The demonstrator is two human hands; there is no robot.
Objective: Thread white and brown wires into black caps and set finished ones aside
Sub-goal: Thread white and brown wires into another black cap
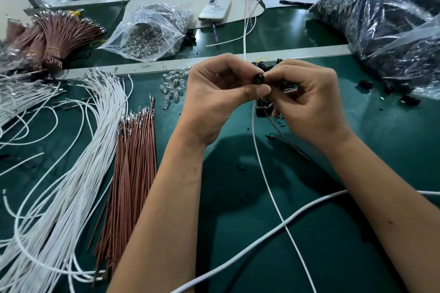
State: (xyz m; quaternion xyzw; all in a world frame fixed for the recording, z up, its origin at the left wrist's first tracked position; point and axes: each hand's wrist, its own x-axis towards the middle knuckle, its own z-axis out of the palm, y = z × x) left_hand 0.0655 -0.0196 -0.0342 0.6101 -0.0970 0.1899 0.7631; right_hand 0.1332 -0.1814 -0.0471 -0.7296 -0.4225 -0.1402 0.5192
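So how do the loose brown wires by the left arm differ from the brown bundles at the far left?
The loose brown wires lie flat, straight and unbound on the mat; the brown bundles are tied with bands and fan out. The loose wires lie close to the left hand, the bundles further back. Both carry metal terminals at their ends.
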